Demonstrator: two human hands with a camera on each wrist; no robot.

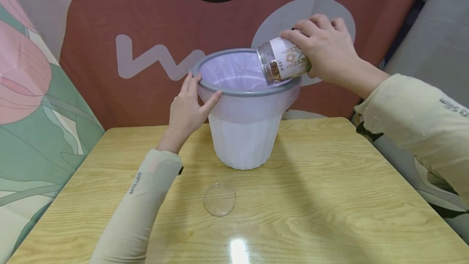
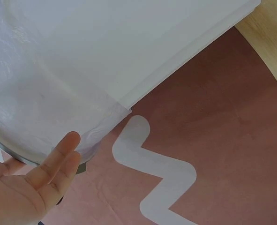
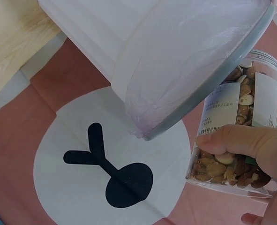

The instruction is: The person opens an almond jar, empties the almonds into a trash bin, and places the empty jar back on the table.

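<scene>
Jar (image 1: 285,59) tilted over bin (image 1: 243,141), clamped in right fingers (image 1: 307,28); left fingers (image 1: 187,84) apart from thumb (image 1: 211,102), on rim (image 1: 249,93).

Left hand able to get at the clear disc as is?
Likely yes: the left hand just rests on the bin rim, and the clear disc lies uncovered on the table in front.

This is a fabric-screened corner, the wider room unclear. Red-brown printed cloth (image 1: 146,15) and green cloth with pink tulips (image 1: 69,101) border a yellow wood-grain surface (image 1: 311,166).
</scene>
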